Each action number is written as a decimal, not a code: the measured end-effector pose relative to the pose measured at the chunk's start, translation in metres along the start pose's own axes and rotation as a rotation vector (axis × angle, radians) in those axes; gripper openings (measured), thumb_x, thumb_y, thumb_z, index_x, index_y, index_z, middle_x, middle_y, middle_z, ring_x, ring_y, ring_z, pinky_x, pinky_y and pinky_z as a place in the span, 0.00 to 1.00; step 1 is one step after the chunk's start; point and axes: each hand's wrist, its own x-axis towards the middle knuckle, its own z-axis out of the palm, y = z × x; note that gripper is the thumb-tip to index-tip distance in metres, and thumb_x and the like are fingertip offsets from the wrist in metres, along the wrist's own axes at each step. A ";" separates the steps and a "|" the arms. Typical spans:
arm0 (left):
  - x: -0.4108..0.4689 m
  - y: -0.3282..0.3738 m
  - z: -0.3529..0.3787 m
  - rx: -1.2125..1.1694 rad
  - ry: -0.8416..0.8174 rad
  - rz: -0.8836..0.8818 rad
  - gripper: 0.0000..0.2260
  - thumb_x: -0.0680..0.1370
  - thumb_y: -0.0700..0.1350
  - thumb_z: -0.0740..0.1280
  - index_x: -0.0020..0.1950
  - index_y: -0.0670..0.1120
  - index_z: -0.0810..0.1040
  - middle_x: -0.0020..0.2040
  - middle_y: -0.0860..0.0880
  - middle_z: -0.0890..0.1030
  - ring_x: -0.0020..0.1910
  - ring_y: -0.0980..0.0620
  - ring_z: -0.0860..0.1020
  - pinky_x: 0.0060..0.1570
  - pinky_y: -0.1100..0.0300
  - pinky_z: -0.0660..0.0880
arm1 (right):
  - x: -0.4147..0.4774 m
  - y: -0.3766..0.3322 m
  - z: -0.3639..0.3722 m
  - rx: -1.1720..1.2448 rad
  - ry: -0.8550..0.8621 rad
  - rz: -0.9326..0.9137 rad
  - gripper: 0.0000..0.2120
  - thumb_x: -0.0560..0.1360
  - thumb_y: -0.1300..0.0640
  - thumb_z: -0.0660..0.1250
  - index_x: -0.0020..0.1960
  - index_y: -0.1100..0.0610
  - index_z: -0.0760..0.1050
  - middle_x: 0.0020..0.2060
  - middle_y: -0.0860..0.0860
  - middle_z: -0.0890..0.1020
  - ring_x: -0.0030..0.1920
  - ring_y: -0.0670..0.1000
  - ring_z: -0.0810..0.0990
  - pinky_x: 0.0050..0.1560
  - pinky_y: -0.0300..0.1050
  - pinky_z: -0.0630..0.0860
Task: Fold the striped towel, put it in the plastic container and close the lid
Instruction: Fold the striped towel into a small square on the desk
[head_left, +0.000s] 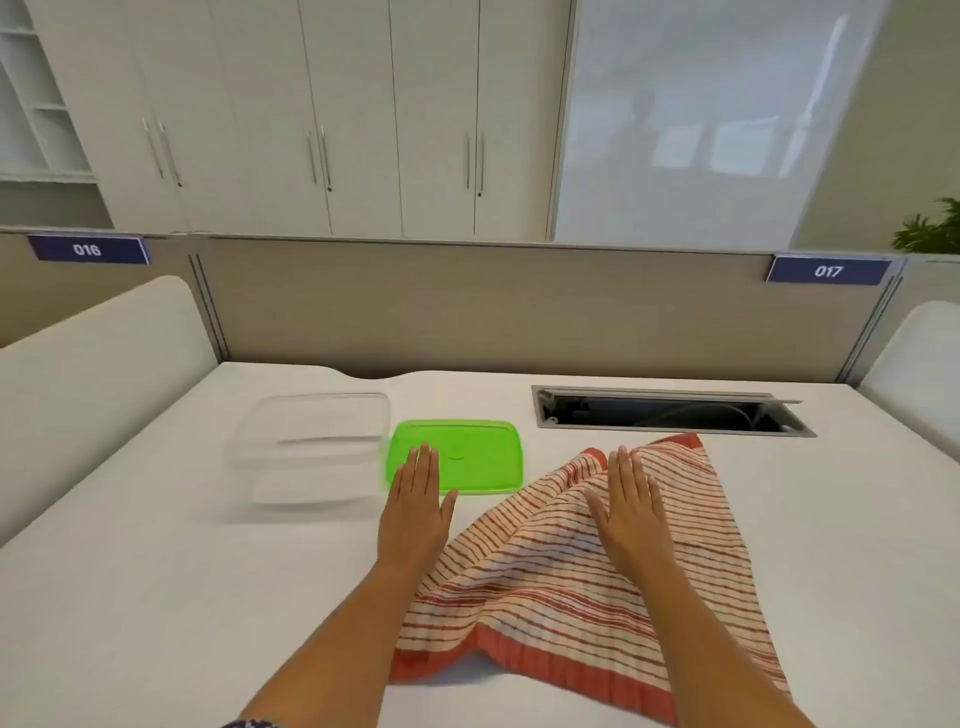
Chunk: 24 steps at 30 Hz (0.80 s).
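Room: white cupboards and a frosted glass panel stand behind a beige partition that carries 2 blue signs reading 016 (87, 250) and 017 (828, 271).
Desk: your white desk (130, 597) has an open cable hatch (670, 413) set into it on the far right, just beyond the towel's far corner.
Striped towel: your striped towel (545, 582) lies unfolded and rumpled on the right half of the desk, turned cornerwise, white with red stripes and red end bands; one corner points toward the hatch and its left edge lies just beside the lid.
Plastic container: the clear plastic container (317, 447) sits open on the desk at the far left, with nothing visible inside it.
Lid: the green lid (467, 452) lies flat on the desk just right of the container, off it.
Left hand: your left hand (418, 504) is flat and palm down, fingers straight and close together, thumb out; its fingertips overlap the lid's near left part, and you grip nothing.
Right hand: your right hand (631, 504) is flat and palm down over the towel's upper middle, fingers straight together, pinching no cloth.
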 end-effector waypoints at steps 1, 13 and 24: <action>-0.005 -0.001 0.004 -0.014 -0.013 -0.008 0.36 0.73 0.62 0.31 0.76 0.43 0.43 0.78 0.46 0.46 0.77 0.49 0.44 0.73 0.58 0.39 | -0.005 -0.001 0.003 -0.007 -0.006 0.007 0.30 0.77 0.38 0.38 0.69 0.50 0.25 0.76 0.50 0.35 0.75 0.50 0.33 0.71 0.46 0.32; -0.026 0.002 0.036 -0.201 -0.139 -0.049 0.21 0.81 0.51 0.50 0.74 0.46 0.62 0.76 0.47 0.60 0.76 0.51 0.56 0.75 0.58 0.50 | -0.026 0.000 0.039 0.071 -0.132 0.088 0.28 0.80 0.41 0.40 0.77 0.50 0.44 0.77 0.48 0.50 0.77 0.49 0.49 0.75 0.46 0.43; -0.032 0.032 0.017 -0.465 -0.063 -0.099 0.09 0.75 0.53 0.65 0.46 0.48 0.78 0.50 0.50 0.81 0.53 0.50 0.75 0.53 0.58 0.69 | -0.029 0.000 0.038 0.099 -0.081 0.110 0.27 0.79 0.41 0.43 0.76 0.50 0.51 0.76 0.48 0.57 0.76 0.50 0.54 0.75 0.47 0.47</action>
